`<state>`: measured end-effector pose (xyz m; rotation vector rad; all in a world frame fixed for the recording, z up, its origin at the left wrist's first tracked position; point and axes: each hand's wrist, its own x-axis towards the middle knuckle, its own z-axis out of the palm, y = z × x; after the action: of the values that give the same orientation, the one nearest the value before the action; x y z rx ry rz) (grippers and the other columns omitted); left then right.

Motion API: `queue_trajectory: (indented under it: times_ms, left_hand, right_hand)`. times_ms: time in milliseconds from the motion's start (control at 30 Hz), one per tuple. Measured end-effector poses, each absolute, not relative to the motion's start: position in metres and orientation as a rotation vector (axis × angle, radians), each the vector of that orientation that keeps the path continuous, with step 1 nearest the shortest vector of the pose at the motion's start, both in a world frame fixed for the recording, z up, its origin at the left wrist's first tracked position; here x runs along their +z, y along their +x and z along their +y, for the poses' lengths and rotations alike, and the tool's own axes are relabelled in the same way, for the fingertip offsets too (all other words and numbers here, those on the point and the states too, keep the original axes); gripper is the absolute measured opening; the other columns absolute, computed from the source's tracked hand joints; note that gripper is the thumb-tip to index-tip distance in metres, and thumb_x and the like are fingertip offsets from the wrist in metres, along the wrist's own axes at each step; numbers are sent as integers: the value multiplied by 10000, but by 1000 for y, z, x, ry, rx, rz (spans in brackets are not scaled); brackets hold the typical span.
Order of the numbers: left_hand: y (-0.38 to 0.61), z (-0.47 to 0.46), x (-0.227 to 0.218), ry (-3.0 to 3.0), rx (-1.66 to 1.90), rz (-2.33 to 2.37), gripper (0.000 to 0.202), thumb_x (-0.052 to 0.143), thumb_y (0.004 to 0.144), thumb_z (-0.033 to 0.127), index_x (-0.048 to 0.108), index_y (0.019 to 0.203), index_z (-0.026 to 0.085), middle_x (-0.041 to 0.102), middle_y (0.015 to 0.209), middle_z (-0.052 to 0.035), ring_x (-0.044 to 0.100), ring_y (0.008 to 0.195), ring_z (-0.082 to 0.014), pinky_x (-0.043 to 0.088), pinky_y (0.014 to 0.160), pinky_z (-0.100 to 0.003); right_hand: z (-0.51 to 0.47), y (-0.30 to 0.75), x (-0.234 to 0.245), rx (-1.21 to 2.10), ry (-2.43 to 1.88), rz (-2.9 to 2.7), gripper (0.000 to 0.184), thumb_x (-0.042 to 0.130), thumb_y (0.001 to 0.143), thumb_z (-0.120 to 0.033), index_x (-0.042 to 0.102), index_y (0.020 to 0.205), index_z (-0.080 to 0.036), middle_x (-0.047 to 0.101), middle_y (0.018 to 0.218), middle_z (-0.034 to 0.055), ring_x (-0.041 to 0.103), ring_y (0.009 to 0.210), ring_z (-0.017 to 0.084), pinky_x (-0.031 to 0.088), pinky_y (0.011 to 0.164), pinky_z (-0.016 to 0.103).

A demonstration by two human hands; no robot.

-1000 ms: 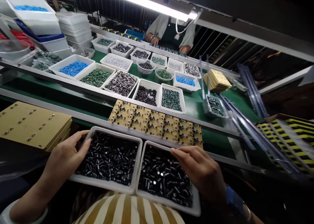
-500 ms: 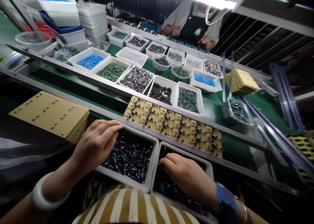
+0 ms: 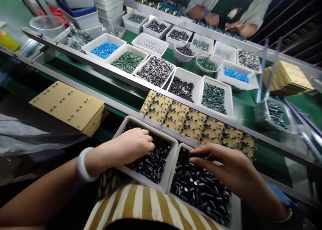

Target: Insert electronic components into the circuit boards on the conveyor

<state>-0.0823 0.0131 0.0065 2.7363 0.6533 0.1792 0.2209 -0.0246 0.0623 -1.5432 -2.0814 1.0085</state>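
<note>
My left hand (image 3: 137, 141) is in the left white bin (image 3: 173, 149), its fingers curled down among small black capacitors (image 3: 157, 159). Its fingertips are hidden, and so is anything between them. Over the far edge of the right bin (image 3: 236, 206), my right hand (image 3: 221, 163) has thumb and forefinger drawn close in a pinch. Something dark may be between them, but it blends with the larger black cylindrical capacitors (image 3: 201, 189) below. Just beyond both bins lies a tan circuit board (image 3: 176, 114) fitted with many small parts.
A stack of tan boards (image 3: 67, 105) lies at left. Behind a metal rail (image 3: 115, 107), white trays hold blue (image 3: 104, 50), green (image 3: 127, 62) and black parts (image 3: 181, 89). Another board stack (image 3: 289, 77) stands at right. Across the bench, a person's hands (image 3: 212, 19) work at another board row.
My left hand has moved from the left bin's far-left edge down into its capacitors. My right hand has risen out of the right bin to its far edge. The view has shifted.
</note>
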Motion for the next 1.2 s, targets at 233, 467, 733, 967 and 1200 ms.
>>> queue_trajectory:
  times_ms: [233, 467, 733, 967, 1200]
  left_hand:
    - [-86, 9, 19, 2596, 372, 783, 140, 596, 1002, 163, 645, 871, 175, 673, 838, -42, 609, 817, -209, 458, 756, -343]
    - [-99, 16, 22, 2410, 587, 836, 140, 544, 1032, 158, 679, 1057, 186, 722, 957, -30, 647, 894, -197, 487, 813, -317]
    - [-107, 29, 17, 2271, 862, 898, 160, 527, 1042, 169, 683, 1068, 186, 699, 966, -39, 604, 921, -195, 490, 824, -305]
    - [-116, 31, 17, 2227, 1024, 1058, 231, 552, 1036, 156, 683, 1226, 180, 692, 1033, -58, 594, 967, -202, 494, 870, -328]
    - [-126, 33, 16, 2129, 1075, 1231, 192, 624, 991, 125, 728, 1140, 187, 728, 1047, -41, 625, 974, -206, 505, 901, -337]
  right_hand:
    - [10, 191, 69, 1408, -1451, -1705, 387, 752, 867, -517, 759, 1068, -186, 801, 984, 84, 771, 862, 223, 660, 785, 328]
    - [28, 182, 54, 1315, -1356, -1788, 269, 747, 897, -405, 756, 1070, -199, 799, 1009, 70, 770, 889, 199, 652, 816, 315]
    - [56, 147, 58, 840, -1140, -2169, 127, 668, 957, -226, 766, 1039, -227, 773, 988, 44, 729, 887, 167, 611, 812, 304]
    - [82, 122, 48, 530, -894, -2378, 166, 604, 995, -168, 737, 1083, -214, 769, 1036, 46, 713, 943, 163, 580, 872, 316]
    - [97, 113, 42, 347, -862, -2584, 226, 509, 1034, -169, 658, 1203, -165, 745, 958, 65, 669, 888, 181, 556, 833, 328]
